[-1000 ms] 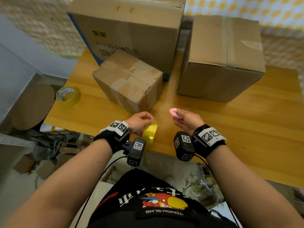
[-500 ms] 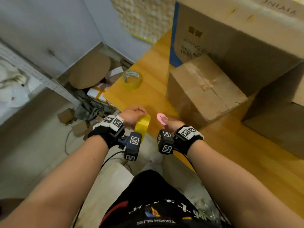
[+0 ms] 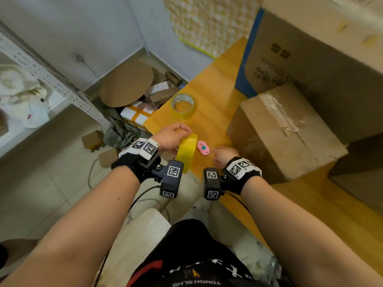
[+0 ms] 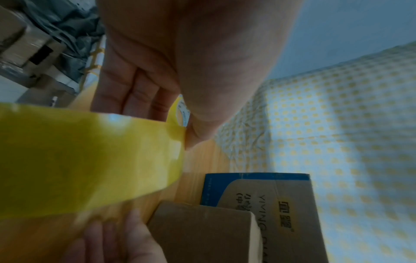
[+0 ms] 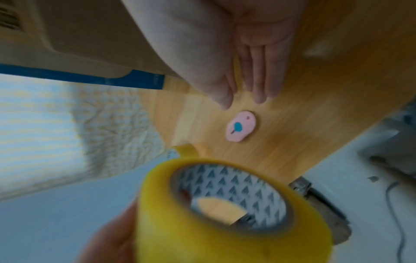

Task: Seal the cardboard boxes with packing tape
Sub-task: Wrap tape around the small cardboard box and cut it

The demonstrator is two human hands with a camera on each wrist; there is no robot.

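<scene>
My left hand (image 3: pixel 172 135) grips a yellow roll of packing tape (image 3: pixel 186 151) held on edge over the table's near corner; the same roll (image 4: pixel 85 156) fills the left wrist view and the roll (image 5: pixel 225 213) fills the bottom of the right wrist view. A small pink cutter (image 3: pixel 203 147) lies flat on the wooden table (image 3: pixel 209 96). My right hand (image 3: pixel 222 155) hovers just right of it with straight fingers (image 5: pixel 258 78) and holds nothing. A small cardboard box (image 3: pixel 284 129) with old tape on top stands close to the right.
A second, clearer tape roll (image 3: pixel 183 105) lies flat near the table's left edge. A large printed box (image 3: pixel 310 59) stands behind the small one, and a further box (image 3: pixel 360 172) is at the far right. Beyond the table's left edge, cardboard and parcels clutter the floor (image 3: pixel 132 112).
The pink cutter has left my right hand and now lies on the table; that hand's fingers have straightened. My head has turned left, and the left hand still holds the yellow roll.
</scene>
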